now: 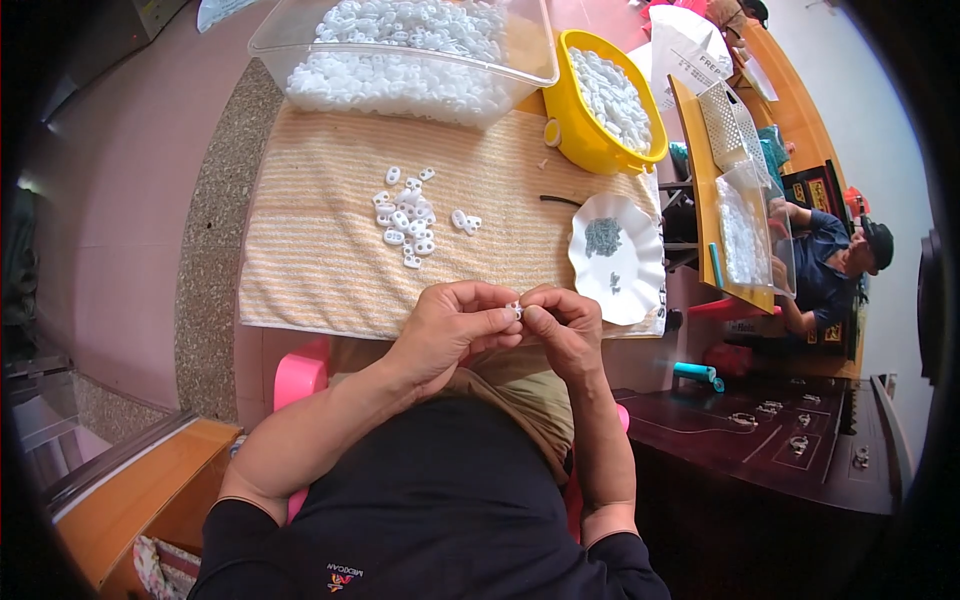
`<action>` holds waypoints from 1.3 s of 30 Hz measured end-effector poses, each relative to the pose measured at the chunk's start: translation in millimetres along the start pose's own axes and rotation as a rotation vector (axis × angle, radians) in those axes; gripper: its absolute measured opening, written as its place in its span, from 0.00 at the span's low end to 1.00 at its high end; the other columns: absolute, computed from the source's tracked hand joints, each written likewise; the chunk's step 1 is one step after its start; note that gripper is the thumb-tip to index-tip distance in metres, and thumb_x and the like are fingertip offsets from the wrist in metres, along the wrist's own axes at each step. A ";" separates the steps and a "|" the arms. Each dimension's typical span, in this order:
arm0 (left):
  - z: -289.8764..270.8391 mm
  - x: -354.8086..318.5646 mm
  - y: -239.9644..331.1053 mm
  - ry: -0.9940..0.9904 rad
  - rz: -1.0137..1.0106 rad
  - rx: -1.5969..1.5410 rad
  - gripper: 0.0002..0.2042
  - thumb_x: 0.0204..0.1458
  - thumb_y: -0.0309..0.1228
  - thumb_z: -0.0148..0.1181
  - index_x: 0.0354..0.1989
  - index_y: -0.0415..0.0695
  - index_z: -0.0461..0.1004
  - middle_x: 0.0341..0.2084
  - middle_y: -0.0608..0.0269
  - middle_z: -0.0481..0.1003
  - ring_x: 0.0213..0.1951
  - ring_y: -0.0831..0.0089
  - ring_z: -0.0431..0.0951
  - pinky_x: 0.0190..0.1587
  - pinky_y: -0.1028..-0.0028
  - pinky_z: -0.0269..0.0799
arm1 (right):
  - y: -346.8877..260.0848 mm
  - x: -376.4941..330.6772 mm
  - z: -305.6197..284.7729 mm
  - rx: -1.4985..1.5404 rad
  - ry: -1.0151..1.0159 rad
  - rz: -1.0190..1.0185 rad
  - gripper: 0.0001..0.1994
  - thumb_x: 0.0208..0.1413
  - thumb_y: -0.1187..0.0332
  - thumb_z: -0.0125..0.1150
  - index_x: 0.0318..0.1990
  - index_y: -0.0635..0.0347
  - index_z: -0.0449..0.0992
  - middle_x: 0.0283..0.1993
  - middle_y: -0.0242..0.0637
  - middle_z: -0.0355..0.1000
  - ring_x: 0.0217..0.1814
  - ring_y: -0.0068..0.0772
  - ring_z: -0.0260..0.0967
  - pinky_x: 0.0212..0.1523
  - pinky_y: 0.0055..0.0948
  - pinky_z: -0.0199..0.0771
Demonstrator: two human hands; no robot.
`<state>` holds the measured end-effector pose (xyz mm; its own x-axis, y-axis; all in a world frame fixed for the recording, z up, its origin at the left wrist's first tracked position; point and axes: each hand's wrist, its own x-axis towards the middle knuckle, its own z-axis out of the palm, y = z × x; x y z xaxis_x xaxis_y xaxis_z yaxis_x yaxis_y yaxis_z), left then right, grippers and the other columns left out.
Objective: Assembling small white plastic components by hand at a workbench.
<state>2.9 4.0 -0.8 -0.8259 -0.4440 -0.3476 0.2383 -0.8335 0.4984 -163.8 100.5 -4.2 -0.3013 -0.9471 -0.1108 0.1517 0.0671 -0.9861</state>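
Note:
Near the towel's front edge, my left hand (455, 325) pinches a small white plastic piece (514, 311) between thumb and fingers. My right hand (566, 325) meets it from the right, thumb and forefinger pressed together at the piece's edge. Whatever else the right fingertips hold is too small to make out. Beyond my hands lies a loose pile of white two-holed plastic pieces (405, 215), with a few more (465, 222) just to its right. By my right hand, a white wavy-rimmed plate (640, 285) carries tiny dark grey-green parts (603, 237).
A striped towel (310, 240) covers the table. At its back stand a clear tub (535, 75) and a yellow tub (567, 130), both full of white pieces. A thin black strip (560, 199) lies near the plate. Farther right, another person (835, 260) sits at a wooden table (708, 220).

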 end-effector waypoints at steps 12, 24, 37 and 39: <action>-2.7 1.3 -3.4 -0.008 -0.007 0.010 0.08 0.53 0.21 0.59 0.42 0.35 0.74 0.33 0.58 0.76 0.34 0.74 0.78 0.40 0.75 0.79 | -1.7 1.2 -3.5 -0.084 -0.045 -0.037 0.04 0.55 0.77 0.61 0.36 0.69 0.75 0.36 0.37 0.74 0.36 0.23 0.70 0.37 0.19 0.73; -2.0 -0.5 -2.4 0.016 0.007 0.078 0.08 0.52 0.20 0.60 0.40 0.33 0.74 0.32 0.56 0.77 0.34 0.72 0.79 0.40 0.74 0.80 | -8.4 5.1 -6.3 -0.312 -0.125 -0.072 0.02 0.55 0.79 0.58 0.34 0.70 0.75 0.34 0.38 0.73 0.34 0.22 0.70 0.35 0.19 0.72; -4.0 3.1 -3.1 0.002 0.044 0.087 0.08 0.52 0.21 0.60 0.40 0.33 0.74 0.32 0.57 0.77 0.34 0.73 0.78 0.40 0.73 0.79 | -6.8 2.9 -4.5 -0.289 -0.070 -0.047 0.04 0.57 0.77 0.57 0.37 0.70 0.76 0.36 0.36 0.73 0.37 0.22 0.70 0.37 0.20 0.73; -4.0 2.6 -2.7 -0.009 0.044 0.084 0.08 0.52 0.21 0.60 0.40 0.34 0.74 0.32 0.57 0.77 0.34 0.73 0.78 0.40 0.73 0.79 | -6.2 3.0 -6.1 -0.280 -0.084 -0.053 0.05 0.57 0.76 0.57 0.37 0.69 0.76 0.36 0.36 0.73 0.37 0.22 0.71 0.38 0.20 0.74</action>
<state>2.1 3.8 -6.2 -0.8202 -0.4762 -0.3171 0.2307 -0.7825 0.5783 -171.4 99.1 0.8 -0.2210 -0.9735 -0.0591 -0.1318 0.0899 -0.9872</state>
